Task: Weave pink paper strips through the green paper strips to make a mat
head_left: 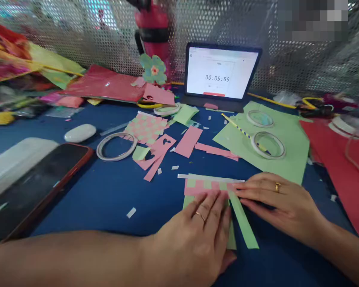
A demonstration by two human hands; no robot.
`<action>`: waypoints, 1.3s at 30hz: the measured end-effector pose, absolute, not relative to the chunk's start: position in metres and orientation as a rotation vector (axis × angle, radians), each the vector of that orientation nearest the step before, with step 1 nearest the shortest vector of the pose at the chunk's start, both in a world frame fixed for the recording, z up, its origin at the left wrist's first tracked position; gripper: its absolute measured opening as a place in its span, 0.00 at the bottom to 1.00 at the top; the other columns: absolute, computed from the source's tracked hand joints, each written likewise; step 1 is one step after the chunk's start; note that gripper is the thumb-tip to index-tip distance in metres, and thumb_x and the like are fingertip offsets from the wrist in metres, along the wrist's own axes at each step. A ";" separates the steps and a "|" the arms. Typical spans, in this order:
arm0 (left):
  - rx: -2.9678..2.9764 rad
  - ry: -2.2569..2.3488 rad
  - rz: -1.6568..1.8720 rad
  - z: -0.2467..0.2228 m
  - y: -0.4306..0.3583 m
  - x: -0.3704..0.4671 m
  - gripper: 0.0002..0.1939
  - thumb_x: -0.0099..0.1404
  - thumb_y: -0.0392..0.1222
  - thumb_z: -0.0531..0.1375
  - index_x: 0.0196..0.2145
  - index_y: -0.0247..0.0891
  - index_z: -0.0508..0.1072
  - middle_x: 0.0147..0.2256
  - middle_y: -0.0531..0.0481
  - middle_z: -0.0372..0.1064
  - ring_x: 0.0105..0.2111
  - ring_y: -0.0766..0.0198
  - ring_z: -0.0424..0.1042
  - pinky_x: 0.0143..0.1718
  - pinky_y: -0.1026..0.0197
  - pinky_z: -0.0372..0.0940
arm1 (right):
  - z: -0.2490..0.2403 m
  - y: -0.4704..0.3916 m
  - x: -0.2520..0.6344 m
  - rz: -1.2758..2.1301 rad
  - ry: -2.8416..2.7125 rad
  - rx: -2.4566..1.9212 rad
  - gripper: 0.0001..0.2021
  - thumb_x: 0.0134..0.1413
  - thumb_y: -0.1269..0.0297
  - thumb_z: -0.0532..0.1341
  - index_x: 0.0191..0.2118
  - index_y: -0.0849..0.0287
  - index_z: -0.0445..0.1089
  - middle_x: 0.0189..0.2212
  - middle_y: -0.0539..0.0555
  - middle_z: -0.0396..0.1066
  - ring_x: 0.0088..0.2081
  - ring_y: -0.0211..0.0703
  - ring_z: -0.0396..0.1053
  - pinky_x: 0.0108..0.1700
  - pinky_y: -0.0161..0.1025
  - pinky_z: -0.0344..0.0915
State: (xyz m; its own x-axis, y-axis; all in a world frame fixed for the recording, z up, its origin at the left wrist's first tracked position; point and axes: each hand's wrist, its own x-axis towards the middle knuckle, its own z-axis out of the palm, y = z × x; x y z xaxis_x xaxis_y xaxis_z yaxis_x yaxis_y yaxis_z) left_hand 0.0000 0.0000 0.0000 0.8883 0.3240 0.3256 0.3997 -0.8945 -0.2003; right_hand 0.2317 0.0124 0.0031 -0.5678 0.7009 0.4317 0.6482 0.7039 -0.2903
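Note:
A small woven paper piece [208, 185] of pink and light green strips lies on the blue table in front of me, with white tape along its top edge. My left hand [202, 227] rests flat over its lower part, fingers stretched out and pressing on the green strips. My right hand [278, 203] is at the piece's right edge, its fingertips closed on the end of a pink paper strip. One loose green strip [244, 223] slants out between the two hands. My left palm hides much of the lower strips.
A finished-looking woven square [146, 127], pink scraps [188, 141] and a tape roll [116, 146] lie beyond. Green paper [293, 139] at right bears a second tape roll [268, 145] and a pencil [236, 125]. A phone [38, 187] lies left; a tablet [223, 73] stands behind.

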 end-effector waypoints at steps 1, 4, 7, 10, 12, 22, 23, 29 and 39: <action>-2.795 -0.547 -0.422 0.000 0.000 0.000 0.25 0.67 0.48 0.46 0.52 0.25 0.65 0.52 0.36 0.63 0.54 0.50 0.61 0.52 0.54 0.61 | 0.003 0.013 0.231 0.131 -2.385 -1.033 0.08 0.54 0.71 0.59 0.39 0.56 0.72 0.36 0.52 0.75 0.39 0.39 0.70 0.42 0.36 0.68; -2.798 -0.552 -0.430 0.000 0.001 0.000 0.25 0.67 0.49 0.46 0.52 0.25 0.65 0.52 0.36 0.63 0.54 0.50 0.62 0.52 0.54 0.61 | 0.003 0.015 0.231 0.125 -2.380 -1.034 0.08 0.54 0.71 0.59 0.39 0.55 0.72 0.36 0.52 0.75 0.39 0.39 0.70 0.42 0.36 0.68; -2.800 -0.560 -0.423 0.000 0.001 0.000 0.25 0.67 0.48 0.46 0.52 0.25 0.65 0.52 0.35 0.63 0.54 0.51 0.62 0.52 0.54 0.61 | 0.003 0.014 0.230 0.121 -2.381 -1.023 0.09 0.53 0.71 0.59 0.39 0.55 0.73 0.37 0.52 0.75 0.39 0.39 0.70 0.42 0.35 0.68; -2.804 -0.557 -0.421 0.000 0.001 0.000 0.25 0.67 0.48 0.46 0.52 0.25 0.65 0.52 0.36 0.63 0.54 0.51 0.62 0.52 0.54 0.61 | 0.003 0.014 0.230 0.120 -2.379 -1.035 0.09 0.54 0.71 0.59 0.40 0.55 0.73 0.37 0.51 0.75 0.39 0.39 0.70 0.43 0.35 0.68; -2.802 -0.567 -0.428 0.000 0.001 0.000 0.25 0.67 0.48 0.46 0.52 0.25 0.65 0.52 0.36 0.63 0.53 0.52 0.62 0.52 0.54 0.62 | 0.002 0.014 0.231 0.117 -2.380 -1.051 0.09 0.54 0.70 0.59 0.40 0.54 0.72 0.36 0.51 0.75 0.39 0.39 0.70 0.43 0.35 0.68; -2.794 -0.578 -0.427 0.001 0.001 0.000 0.24 0.67 0.48 0.47 0.51 0.26 0.66 0.52 0.37 0.63 0.53 0.51 0.62 0.51 0.54 0.62 | 0.003 0.012 0.229 0.031 -2.434 -1.045 0.13 0.53 0.70 0.59 0.46 0.53 0.70 0.37 0.50 0.75 0.39 0.40 0.70 0.42 0.37 0.68; -2.794 -0.578 -0.424 0.001 0.001 0.000 0.25 0.67 0.48 0.46 0.51 0.26 0.66 0.52 0.37 0.63 0.53 0.51 0.62 0.51 0.54 0.63 | 0.003 0.012 0.228 0.027 -2.423 -1.042 0.14 0.53 0.71 0.59 0.46 0.53 0.70 0.36 0.50 0.75 0.38 0.39 0.70 0.42 0.37 0.68; -2.823 -0.588 -0.371 0.006 0.002 0.000 0.25 0.67 0.49 0.45 0.53 0.28 0.65 0.53 0.37 0.62 0.54 0.51 0.62 0.49 0.55 0.64 | 0.004 0.017 0.223 0.142 -2.300 -1.104 0.08 0.53 0.72 0.58 0.38 0.54 0.72 0.32 0.50 0.75 0.36 0.38 0.70 0.40 0.37 0.68; -2.827 -0.627 -0.401 0.003 0.001 0.001 0.24 0.67 0.48 0.45 0.53 0.28 0.64 0.53 0.38 0.62 0.53 0.52 0.62 0.48 0.55 0.64 | 0.002 0.018 0.222 0.220 -2.227 -1.183 0.05 0.52 0.71 0.59 0.32 0.56 0.71 0.29 0.50 0.73 0.34 0.38 0.70 0.38 0.36 0.67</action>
